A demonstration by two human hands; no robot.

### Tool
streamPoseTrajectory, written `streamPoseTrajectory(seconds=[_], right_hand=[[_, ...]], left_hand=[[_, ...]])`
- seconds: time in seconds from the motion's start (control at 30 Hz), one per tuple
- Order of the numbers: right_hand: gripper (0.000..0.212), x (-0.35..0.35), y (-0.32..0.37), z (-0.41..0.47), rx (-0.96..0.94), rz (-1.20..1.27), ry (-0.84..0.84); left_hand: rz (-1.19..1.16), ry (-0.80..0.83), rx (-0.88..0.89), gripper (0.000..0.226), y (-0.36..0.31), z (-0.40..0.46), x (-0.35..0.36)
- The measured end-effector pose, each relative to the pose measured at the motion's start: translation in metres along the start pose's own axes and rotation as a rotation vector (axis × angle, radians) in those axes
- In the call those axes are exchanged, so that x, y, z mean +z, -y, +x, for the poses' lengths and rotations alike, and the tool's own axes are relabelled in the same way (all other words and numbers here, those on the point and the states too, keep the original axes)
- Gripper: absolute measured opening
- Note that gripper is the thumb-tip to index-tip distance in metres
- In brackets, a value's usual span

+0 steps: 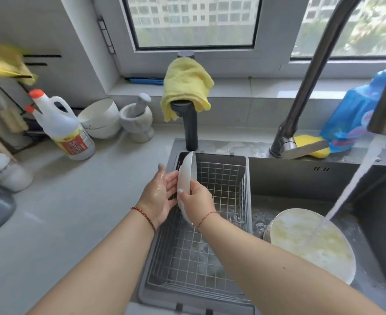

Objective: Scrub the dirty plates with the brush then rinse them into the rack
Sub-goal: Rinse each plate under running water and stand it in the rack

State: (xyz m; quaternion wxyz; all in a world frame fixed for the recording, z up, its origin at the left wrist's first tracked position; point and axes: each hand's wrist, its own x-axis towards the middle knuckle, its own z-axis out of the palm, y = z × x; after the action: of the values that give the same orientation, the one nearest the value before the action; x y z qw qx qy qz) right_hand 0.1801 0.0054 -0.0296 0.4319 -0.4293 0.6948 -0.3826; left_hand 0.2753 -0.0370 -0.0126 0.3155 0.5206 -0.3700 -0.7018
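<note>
Over the rack [221, 173], right hand [196, 201] pinches plate [186, 171]; left hand [158, 196] flat against it.

Both forearms reach forward, wrists close together. The left hand [159, 195] lies flat and wet; the right hand [196, 201] is curled, pinching.
</note>
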Motion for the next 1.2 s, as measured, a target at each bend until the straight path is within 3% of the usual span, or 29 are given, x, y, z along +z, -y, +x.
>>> streamPoseTrajectory(seconds=[0.37,0.5,0.73,0.83,0.9,1.0,1.2], right_hand=[[0.023,0.023,0.001,0.011,-0.039,-0.142,0.034],[0.019,0.026,-0.005,0.014,-0.041,-0.095,0.086],[0.031,0.025,-0.008,0.014,-0.035,-0.115,0.156],[0.050,0.014,-0.009,0.006,-0.009,-0.121,0.167],[0.056,0.003,-0.010,-0.002,-0.013,-0.116,0.132],[0.043,-0.024,-0.016,-0.016,-0.056,-0.104,0.039],[0.013,-0.097,-0.048,-0.048,-0.070,-0.113,-0.235]], left_hand=[[0.047,-0.049,0.057,0.069,0.003,0.011,-0.020],[0.175,-0.080,0.102,0.068,0.008,0.015,-0.021],[0.226,-0.091,0.115,0.069,0.008,0.008,-0.022],[0.215,-0.141,0.184,0.058,0.004,0.001,-0.014],[0.243,-0.271,0.280,0.054,0.000,-0.003,-0.007],[0.272,-0.433,0.472,0.030,-0.003,-0.013,0.016],[0.302,-0.161,0.518,0.027,0.017,-0.047,0.100]])
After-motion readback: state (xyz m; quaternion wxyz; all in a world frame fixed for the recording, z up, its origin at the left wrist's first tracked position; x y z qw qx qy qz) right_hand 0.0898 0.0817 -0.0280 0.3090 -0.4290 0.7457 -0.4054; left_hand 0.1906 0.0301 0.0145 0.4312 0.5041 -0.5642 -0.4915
